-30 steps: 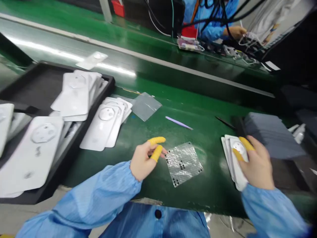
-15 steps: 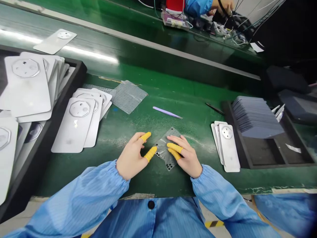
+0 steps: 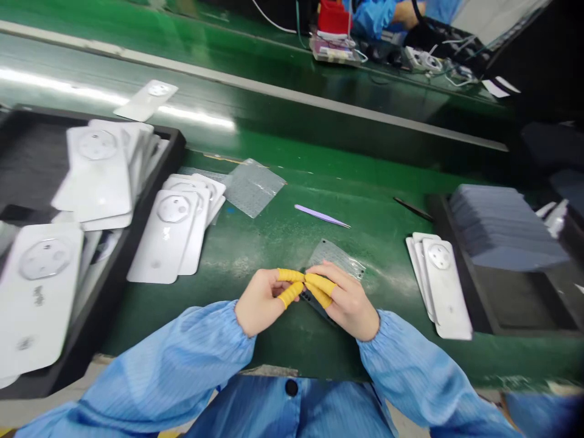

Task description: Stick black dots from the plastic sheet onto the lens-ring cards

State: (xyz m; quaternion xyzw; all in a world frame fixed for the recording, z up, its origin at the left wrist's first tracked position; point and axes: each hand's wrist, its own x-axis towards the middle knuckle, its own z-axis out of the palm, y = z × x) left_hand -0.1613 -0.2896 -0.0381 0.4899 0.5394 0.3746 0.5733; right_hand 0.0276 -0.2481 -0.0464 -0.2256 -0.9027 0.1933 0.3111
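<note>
My left hand (image 3: 264, 298) and my right hand (image 3: 343, 299) meet at the near edge of the green table (image 3: 292, 237), both with yellow finger cots. Their fingertips pinch the near corner of a clear film sheet (image 3: 335, 258) that carries small black dots. The sheet's near edge is lifted and its far part lies on the table. A small stack of white plates (image 3: 440, 283) lies to the right of my right hand. Another stack of white plates (image 3: 177, 228) lies to the left.
A black tray (image 3: 137, 201) at left holds several white plates. A black tray (image 3: 502, 292) at right holds a grey stack of sheets (image 3: 502, 225). Purple tweezers (image 3: 322, 216) and a second clear film (image 3: 253, 185) lie further back. Another person's hand (image 3: 406, 12) works across the belt.
My right hand left the right-hand white plates and came to the dotted film. Both hands closed together and now pinch its near corner, lifting that edge.
</note>
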